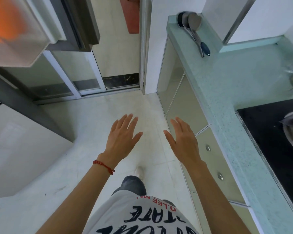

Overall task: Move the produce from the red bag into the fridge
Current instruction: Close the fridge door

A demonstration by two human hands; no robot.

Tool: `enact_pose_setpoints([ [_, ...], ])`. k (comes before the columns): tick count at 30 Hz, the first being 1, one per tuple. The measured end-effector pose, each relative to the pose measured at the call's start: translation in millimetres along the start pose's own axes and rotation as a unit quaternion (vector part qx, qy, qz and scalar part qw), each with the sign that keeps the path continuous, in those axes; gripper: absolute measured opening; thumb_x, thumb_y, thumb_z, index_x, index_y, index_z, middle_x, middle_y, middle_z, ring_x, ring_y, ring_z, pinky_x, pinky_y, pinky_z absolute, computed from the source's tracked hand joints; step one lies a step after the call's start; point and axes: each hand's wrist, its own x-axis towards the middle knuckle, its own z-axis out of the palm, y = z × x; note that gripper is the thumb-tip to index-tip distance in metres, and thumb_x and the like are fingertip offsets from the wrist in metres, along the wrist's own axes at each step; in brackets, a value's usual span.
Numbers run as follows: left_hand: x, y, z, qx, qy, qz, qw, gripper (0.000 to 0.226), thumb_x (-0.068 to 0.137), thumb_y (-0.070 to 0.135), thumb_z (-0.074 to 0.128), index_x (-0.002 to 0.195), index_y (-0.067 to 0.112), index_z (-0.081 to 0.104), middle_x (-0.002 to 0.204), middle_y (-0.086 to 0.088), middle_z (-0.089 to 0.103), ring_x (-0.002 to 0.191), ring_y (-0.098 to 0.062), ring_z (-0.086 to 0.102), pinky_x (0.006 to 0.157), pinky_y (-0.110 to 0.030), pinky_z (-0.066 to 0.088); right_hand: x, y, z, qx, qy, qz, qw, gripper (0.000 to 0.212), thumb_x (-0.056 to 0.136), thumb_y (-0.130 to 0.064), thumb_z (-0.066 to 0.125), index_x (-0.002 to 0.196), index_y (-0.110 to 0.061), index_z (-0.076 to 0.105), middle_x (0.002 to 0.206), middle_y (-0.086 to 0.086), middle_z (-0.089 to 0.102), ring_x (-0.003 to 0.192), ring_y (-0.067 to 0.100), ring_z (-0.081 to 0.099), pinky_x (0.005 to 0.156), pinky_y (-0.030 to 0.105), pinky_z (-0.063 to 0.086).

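— Hands first: what are they doing?
— Both are stretched forward over the floor, backs up. The left hand has its fingers straight and spread and holds nothing; a red bracelet sits on that wrist. The right hand is flat too, fingers together, holding nothing.
— And the fridge?
— An open fridge door fills the upper left, with something orange blurred behind its frosted shelf. I cannot tell what it is.
— The red bag?
— A red shape hangs at the top by the doorway; whether it is the bag, I cannot tell.
— On the right?
— A pale green counter with ladles near its far end and a black stove.
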Motion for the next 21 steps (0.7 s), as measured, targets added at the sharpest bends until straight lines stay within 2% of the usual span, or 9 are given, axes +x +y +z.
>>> enact_pose_setpoints([
  [5, 43, -8, -8, -0.002, 0.022, -0.016, 1.000, 0.056, 0.093, 0.042, 0.040, 0.137, 0.007, 0.040, 0.144, -0.015, 0.039, 0.134, -0.033, 0.035, 0.109, -0.044, 0.024, 54, 9, -2, 0.002, -0.015, -0.026, 1.000, 0.057, 0.091, -0.047, 0.032, 0.125, -0.005, 0.050, 0.132, 0.017, 0.052, 0.121, 0.032, 0.050, 0.095, 0.042, 0.044],
  [11, 74, -8, -15, 0.001, 0.043, -0.070, 0.997, 0.052, 0.091, 0.038, 0.048, 0.133, 0.006, 0.046, 0.139, -0.016, 0.046, 0.129, -0.035, 0.041, 0.105, -0.046, 0.028, 104, 14, -5, 0.032, -0.017, -0.075, 0.997, 0.054, 0.090, -0.045, 0.036, 0.124, -0.006, 0.051, 0.130, 0.015, 0.054, 0.118, 0.032, 0.053, 0.093, 0.042, 0.046],
  [13, 81, -8, -14, 0.008, 0.048, -0.098, 0.994, 0.051, 0.091, 0.038, 0.050, 0.131, 0.006, 0.048, 0.136, -0.017, 0.048, 0.127, -0.035, 0.044, 0.103, -0.047, 0.031, 123, 15, -5, 0.038, -0.027, -0.100, 0.994, 0.054, 0.091, -0.045, 0.035, 0.125, -0.006, 0.051, 0.130, 0.015, 0.054, 0.118, 0.031, 0.052, 0.093, 0.042, 0.045],
  [16, 91, -5, -15, 0.013, 0.057, -0.148, 0.987, 0.056, 0.090, 0.046, 0.038, 0.129, 0.007, 0.050, 0.134, -0.015, 0.051, 0.125, -0.034, 0.047, 0.101, -0.047, 0.035, 153, 16, -8, 0.051, -0.044, -0.150, 0.986, 0.054, 0.091, -0.045, 0.035, 0.125, -0.006, 0.050, 0.130, 0.015, 0.053, 0.118, 0.031, 0.052, 0.094, 0.043, 0.045],
  [19, 96, 5, -18, -0.003, 0.088, -0.214, 0.973, 0.057, 0.092, 0.047, 0.039, 0.132, 0.008, 0.046, 0.138, -0.014, 0.047, 0.128, -0.034, 0.042, 0.104, -0.048, 0.032, 184, 20, -12, 0.072, -0.076, -0.209, 0.972, 0.058, 0.091, -0.049, 0.032, 0.128, -0.007, 0.048, 0.132, 0.014, 0.051, 0.121, 0.030, 0.049, 0.097, 0.042, 0.043],
  [21, 97, 14, -20, -0.003, 0.118, -0.259, 0.959, 0.058, 0.090, 0.047, 0.036, 0.129, 0.007, 0.049, 0.134, -0.016, 0.051, 0.125, -0.036, 0.046, 0.101, -0.050, 0.036, 205, 21, -15, 0.083, -0.093, -0.253, 0.959, 0.060, 0.091, -0.052, 0.029, 0.129, -0.008, 0.046, 0.134, 0.012, 0.049, 0.123, 0.028, 0.047, 0.099, 0.041, 0.041],
])
